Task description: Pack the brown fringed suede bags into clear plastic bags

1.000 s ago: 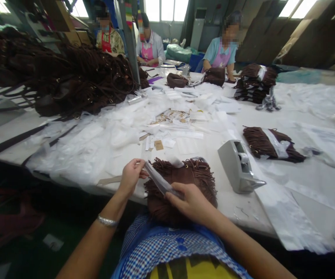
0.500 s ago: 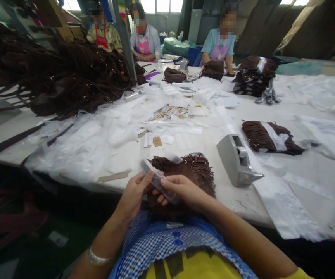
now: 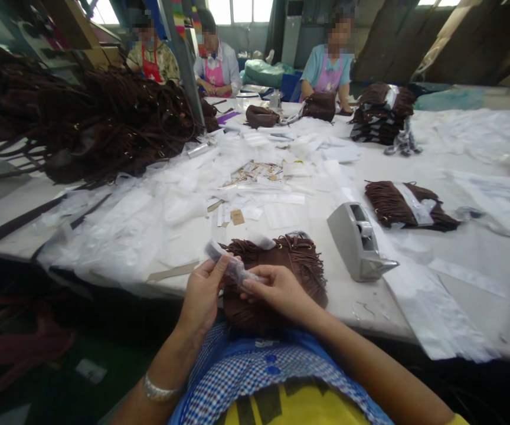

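A thin, plastic-wrapped strip (image 3: 236, 270) runs slantwise between my two hands. My left hand (image 3: 205, 289) pinches its upper left part between thumb and fingers. On its lower right part my right hand (image 3: 277, 289) is closed, thumb on top. Beneath both hands lies a dark brown fringed bag (image 3: 297, 265) at the table's front edge, with small gold rings along its top. A piece of clear wrapping (image 3: 261, 241) shows at the bag's far edge. What is inside the strip's wrapping is blurred.
A grey tape dispenser (image 3: 356, 242) stands right of the bag. Farther right lies another fringed bag (image 3: 408, 203) with a pale band. White plastic sheets (image 3: 117, 224) cover the left table; a brown bag heap (image 3: 117, 118) rises behind. Several co-workers (image 3: 326, 71) are across the table.
Both hands still hold the strip. Its upper end has shifted slightly left with my left hand, and the strip now looks more bent and crumpled near the middle.
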Demonstrator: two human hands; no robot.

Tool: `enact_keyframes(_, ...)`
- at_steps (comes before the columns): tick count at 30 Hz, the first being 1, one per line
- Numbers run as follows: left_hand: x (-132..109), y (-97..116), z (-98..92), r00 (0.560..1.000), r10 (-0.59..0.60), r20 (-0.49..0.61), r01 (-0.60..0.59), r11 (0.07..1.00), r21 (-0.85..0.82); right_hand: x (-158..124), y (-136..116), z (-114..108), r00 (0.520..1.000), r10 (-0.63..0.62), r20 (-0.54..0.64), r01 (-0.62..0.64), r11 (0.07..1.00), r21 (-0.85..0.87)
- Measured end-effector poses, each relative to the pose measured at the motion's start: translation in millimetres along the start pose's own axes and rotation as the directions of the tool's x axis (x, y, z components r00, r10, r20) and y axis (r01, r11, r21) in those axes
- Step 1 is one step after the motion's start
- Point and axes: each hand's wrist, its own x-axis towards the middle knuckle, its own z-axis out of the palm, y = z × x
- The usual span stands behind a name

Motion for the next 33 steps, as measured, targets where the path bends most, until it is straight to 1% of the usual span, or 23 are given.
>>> enact_keyframes(3, 2, 2, -4.9, 0.999, -0.034, 0.034, 0.033, 0.999, 0.013, 1, 2, 0, 1.0, 0.002, 0.001, -0.002, 1.0, 0.001)
enact_keyframes(5, 11, 5, -11.6, 0.997, -0.062, 0.036, 0.063, 0.997, -0.045, 1, 3, 0, 1.0, 0.009, 0.002, -0.009, 1.0, -0.017)
enact_keyframes(8, 32, 9, -21.3, 0.993, -0.113, -0.042, 0.103, 0.978, -0.179, 0, 6, -2, 1.0, 0.022, -0.001, -0.022, 0.998, -0.056)
enact_keyframes(11, 48, 11, -24.7, 0.982, -0.15, -0.113, 0.122, 0.967, -0.223, -1, 6, -4, 1.0, 0.009, -0.017, -0.01, 0.995, -0.098)
enact_keyframes(13, 47, 11, -22.9, 0.989, -0.123, -0.086, 0.102, 0.971, -0.215, -2, 4, -5, 0.999, -0.017, -0.038, 0.012, 0.993, -0.121)
enact_keyframes(16, 32, 7, -17.5, 0.995, -0.08, 0.064, 0.089, 0.983, -0.159, -2, 1, -5, 0.997, -0.051, -0.066, 0.041, 0.988, -0.147)
enact_keyframes(17, 25, 5, -15.6, 0.992, -0.079, 0.097, 0.091, 0.988, -0.124, -1, 1, -5, 0.996, -0.053, -0.068, 0.042, 0.988, -0.148)
enact_keyframes(18, 20, 2, -13.7, 0.991, -0.082, 0.105, 0.092, 0.992, -0.09, -1, 1, -4, 0.997, -0.045, -0.066, 0.036, 0.989, -0.145)
enact_keyframes(22, 5, -9, -6.9, 0.997, -0.077, 0.026, 0.078, 0.997, -0.011, 4, 7, 0, 0.999, -0.004, -0.039, 0.001, 0.996, -0.089)
enact_keyframes(25, 0, -14, -3.7, 0.996, -0.078, 0.04, 0.077, 0.997, 0.02, 8, 12, 1, 1.0, -0.005, -0.031, 0.003, 0.998, -0.067)
enact_keyframes(27, 0, -14, -3.9, 0.994, -0.092, 0.063, 0.091, 0.996, 0.017, 8, 13, 0, 0.999, -0.024, -0.037, 0.021, 0.995, -0.095)
enact_keyframes(29, 5, -10, -6.9, 0.991, -0.113, 0.078, 0.116, 0.993, -0.029, 7, 11, -2, 0.997, -0.061, -0.046, 0.053, 0.986, -0.158)
enact_keyframes(30, 10, -7, -9.5, 0.99, -0.122, 0.07, 0.126, 0.989, -0.071, 6, 10, -3, 0.996, -0.075, -0.047, 0.064, 0.979, -0.193)
enact_keyframes(33, 33, 4, -19.9, 0.984, -0.173, -0.044, 0.161, 0.965, -0.208, 2, 6, -5, 0.995, -0.096, -0.031, 0.086, 0.967, -0.242)
